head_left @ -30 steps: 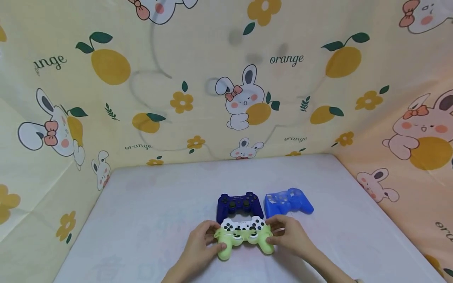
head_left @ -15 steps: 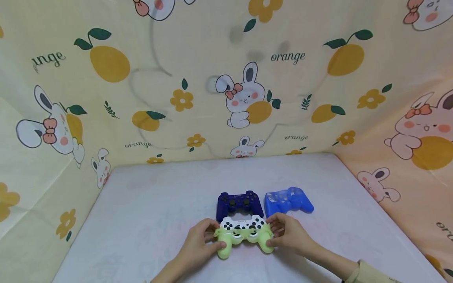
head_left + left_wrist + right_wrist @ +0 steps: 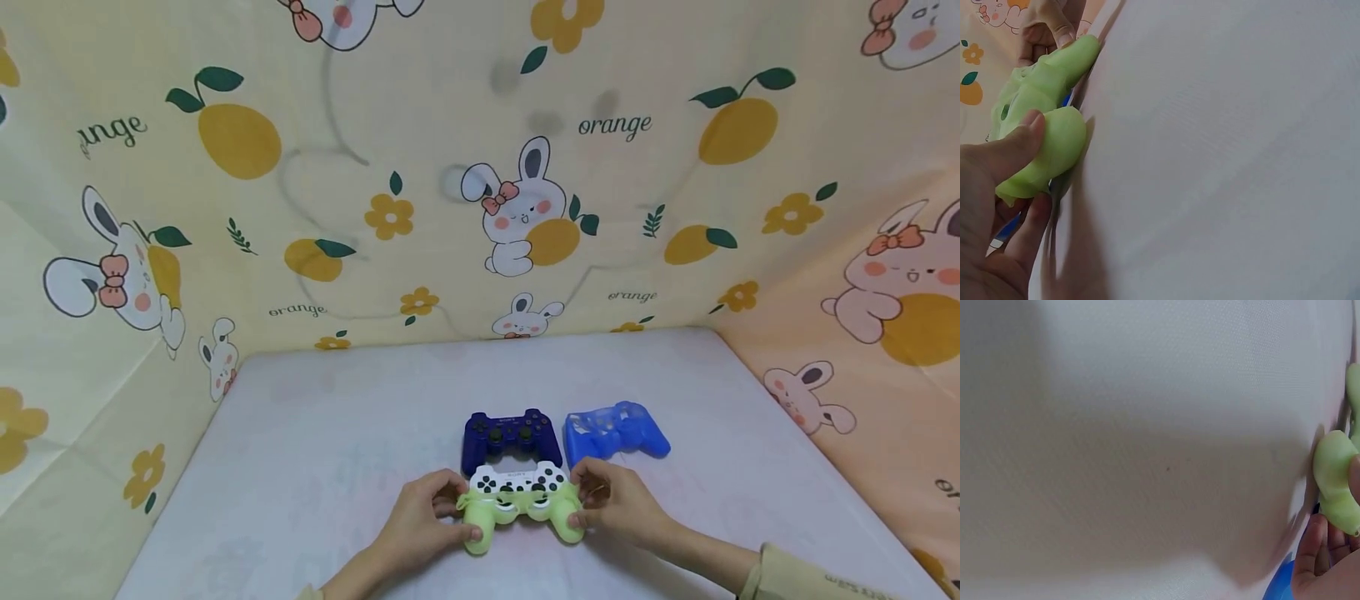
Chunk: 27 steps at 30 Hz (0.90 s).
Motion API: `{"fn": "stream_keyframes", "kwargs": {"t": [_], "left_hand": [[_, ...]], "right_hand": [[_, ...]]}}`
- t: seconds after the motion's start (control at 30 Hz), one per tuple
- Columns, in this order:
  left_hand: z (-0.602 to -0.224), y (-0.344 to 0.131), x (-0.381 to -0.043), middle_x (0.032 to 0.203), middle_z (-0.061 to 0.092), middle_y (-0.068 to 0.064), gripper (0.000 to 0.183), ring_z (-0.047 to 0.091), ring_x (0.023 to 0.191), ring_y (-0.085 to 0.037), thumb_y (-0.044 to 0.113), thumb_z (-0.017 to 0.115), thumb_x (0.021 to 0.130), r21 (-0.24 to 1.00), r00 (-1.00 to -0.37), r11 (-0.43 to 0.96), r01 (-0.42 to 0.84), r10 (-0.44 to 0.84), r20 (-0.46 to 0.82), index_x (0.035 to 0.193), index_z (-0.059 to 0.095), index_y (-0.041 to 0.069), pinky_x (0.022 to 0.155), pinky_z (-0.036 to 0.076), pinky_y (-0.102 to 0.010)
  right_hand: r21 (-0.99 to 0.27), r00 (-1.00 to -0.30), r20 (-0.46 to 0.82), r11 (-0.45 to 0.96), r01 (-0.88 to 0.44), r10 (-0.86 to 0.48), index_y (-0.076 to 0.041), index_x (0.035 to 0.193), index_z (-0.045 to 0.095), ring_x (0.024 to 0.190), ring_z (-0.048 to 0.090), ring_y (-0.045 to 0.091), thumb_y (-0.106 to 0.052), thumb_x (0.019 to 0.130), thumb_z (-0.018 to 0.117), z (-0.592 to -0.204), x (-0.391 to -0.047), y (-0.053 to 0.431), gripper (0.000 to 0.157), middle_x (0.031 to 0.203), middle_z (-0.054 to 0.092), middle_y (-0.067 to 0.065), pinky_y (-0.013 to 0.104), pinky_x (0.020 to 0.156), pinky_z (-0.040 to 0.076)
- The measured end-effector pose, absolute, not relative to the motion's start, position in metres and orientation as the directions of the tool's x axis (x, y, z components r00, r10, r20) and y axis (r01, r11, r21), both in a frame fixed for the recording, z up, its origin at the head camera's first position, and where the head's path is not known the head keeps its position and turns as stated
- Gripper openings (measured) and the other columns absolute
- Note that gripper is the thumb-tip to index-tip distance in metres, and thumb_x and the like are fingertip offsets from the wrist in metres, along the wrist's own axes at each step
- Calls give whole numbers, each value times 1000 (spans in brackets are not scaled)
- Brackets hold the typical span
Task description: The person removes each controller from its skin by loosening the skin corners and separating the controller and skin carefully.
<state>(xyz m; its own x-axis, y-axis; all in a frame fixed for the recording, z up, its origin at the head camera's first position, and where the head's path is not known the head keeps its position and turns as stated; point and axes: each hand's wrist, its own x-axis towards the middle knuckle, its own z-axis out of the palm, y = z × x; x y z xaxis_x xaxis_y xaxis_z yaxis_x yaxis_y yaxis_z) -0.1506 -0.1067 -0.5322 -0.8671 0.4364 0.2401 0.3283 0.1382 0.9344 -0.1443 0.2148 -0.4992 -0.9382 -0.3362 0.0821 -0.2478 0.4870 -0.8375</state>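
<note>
A white game controller [image 3: 517, 478] has a pale green silicone cover [image 3: 480, 533] over its two grips and lower half; its top with the buttons is bare. My left hand [image 3: 423, 521] grips the left side, thumb on the covered grip and fingers at the back edge. On the other side my right hand [image 3: 618, 504] pinches the cover by the right grip in the same way. The left wrist view shows the green cover [image 3: 1054, 140] between thumb and fingers, tilted up off the cloth. In the right wrist view only part of the cover [image 3: 1335, 469] shows.
Just behind lies a dark blue controller [image 3: 512, 429], partly overlapped by the white one. A bright blue silicone cover [image 3: 617, 432] rests to its right, near my right fingers. The white-clothed table [image 3: 337, 433] is bounded by printed cloth walls [image 3: 435, 167] at the back and sides.
Both hands keep their hold on the covered controller with only slight finger shifts. The right sleeve has come into view. The whole head view has shifted slightly.
</note>
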Motion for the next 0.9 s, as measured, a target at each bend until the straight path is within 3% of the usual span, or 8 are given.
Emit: {"fn": "stream_keyframes", "kwargs": {"t": [0.33, 0.53, 0.67, 0.9], "left_hand": [[-535, -99, -146, 93, 66, -5, 34, 68, 86, -18, 6, 88, 69, 947, -865, 99, 305, 445, 232, 91, 63, 6, 77, 56, -31], [-533, -99, -145, 92, 66, -4, 34, 69, 84, -17, 7, 88, 69, 948, -876, 132, 291, 436, 208, 93, 64, 7, 76, 56, -29], [-531, -103, -144, 101, 63, -3, 41, 67, 91, -15, 13, 88, 71, 926, -866, 185, 330, 450, 219, 101, 62, 6, 81, 54, -26], [-530, -111, -141, 114, 52, -2, 72, 60, 100, -13, 9, 93, 62, 846, -785, 236, 478, 547, 291, 120, 50, 3, 89, 50, -25]], "right_hand": [[-823, -936, 101, 501, -269, -337, -12, 90, 61, 72, 58, 18, -16, 64, 90, -502, -137, 220, 40, 79, 60, 4, 28, 64, 52], [-829, -934, 106, 488, -273, -342, -10, 94, 60, 74, 59, 16, -14, 68, 88, -500, -134, 218, 38, 83, 61, 3, 29, 65, 53], [-832, -933, 97, 486, -267, -346, -7, 98, 58, 77, 61, 18, -11, 69, 88, -498, -134, 216, 41, 86, 60, 4, 30, 68, 54], [-834, -908, 130, 451, -317, -398, -3, 109, 56, 83, 63, 21, -13, 58, 94, -506, -134, 218, 64, 95, 58, 7, 33, 74, 56]]}}
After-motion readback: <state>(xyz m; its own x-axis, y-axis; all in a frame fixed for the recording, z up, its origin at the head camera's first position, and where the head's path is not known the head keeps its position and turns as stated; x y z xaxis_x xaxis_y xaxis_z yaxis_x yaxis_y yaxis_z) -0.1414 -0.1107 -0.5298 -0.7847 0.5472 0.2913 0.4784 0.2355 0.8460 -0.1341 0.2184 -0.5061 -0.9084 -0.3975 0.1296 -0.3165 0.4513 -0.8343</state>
